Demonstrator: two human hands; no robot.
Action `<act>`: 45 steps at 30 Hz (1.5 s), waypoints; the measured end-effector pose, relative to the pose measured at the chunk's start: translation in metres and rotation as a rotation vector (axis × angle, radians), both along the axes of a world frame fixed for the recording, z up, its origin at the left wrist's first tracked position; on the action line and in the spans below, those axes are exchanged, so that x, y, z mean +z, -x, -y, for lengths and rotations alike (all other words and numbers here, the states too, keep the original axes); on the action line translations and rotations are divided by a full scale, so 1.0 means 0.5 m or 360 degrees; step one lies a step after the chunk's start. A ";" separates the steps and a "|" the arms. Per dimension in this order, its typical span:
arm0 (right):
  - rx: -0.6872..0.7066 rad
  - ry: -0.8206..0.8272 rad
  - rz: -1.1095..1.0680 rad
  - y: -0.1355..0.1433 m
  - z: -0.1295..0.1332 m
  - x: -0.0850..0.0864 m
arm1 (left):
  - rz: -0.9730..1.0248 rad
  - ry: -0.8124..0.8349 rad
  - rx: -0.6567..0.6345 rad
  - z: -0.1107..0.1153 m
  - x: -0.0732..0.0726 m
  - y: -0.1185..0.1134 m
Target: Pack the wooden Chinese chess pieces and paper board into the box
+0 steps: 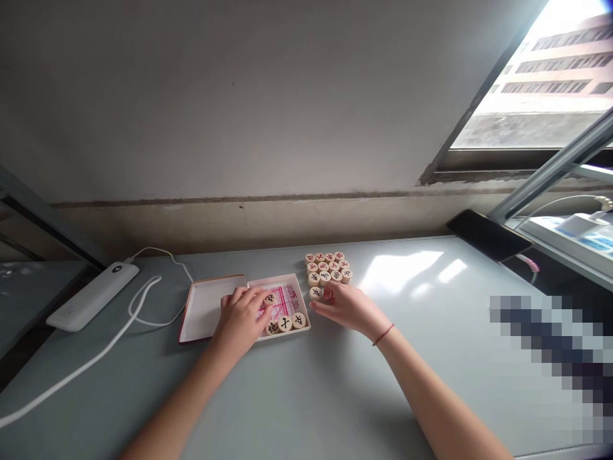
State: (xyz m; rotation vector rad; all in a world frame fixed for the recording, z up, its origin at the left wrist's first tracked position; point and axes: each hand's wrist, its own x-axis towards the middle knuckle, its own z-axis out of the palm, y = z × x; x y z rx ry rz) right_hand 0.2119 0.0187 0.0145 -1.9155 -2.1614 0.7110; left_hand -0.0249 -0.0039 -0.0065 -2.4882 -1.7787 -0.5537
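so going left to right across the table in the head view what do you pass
power bank → white cable → box lid → left hand → box tray with four game pieces → right hand below the cluster of pieces → black phone

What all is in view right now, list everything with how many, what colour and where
box tray: one, white with pink sheet inside, table centre
box lid: one, white, left of tray
discs in tray: about four, pale wood, near edge
discs on table: about twelve, pale wood, right of tray
power bank: one, white, far left
cable: one, white, left
phone: one, black, far right
left hand: over tray, fingers on a disc
right hand: fingers at table discs
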 end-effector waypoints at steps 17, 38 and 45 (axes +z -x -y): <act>-0.0129 -0.0111 0.0161 0.019 -0.002 -0.016 | 0.0081 0.0107 0.0041 -0.009 0.007 -0.006; 0.0105 -0.0033 -0.1022 0.018 0.008 0.032 | 0.0067 0.0076 -0.0482 0.010 0.050 0.019; -0.0196 0.0051 -0.0694 -0.079 -0.030 0.028 | 0.0085 0.0304 -0.0510 0.008 0.052 0.034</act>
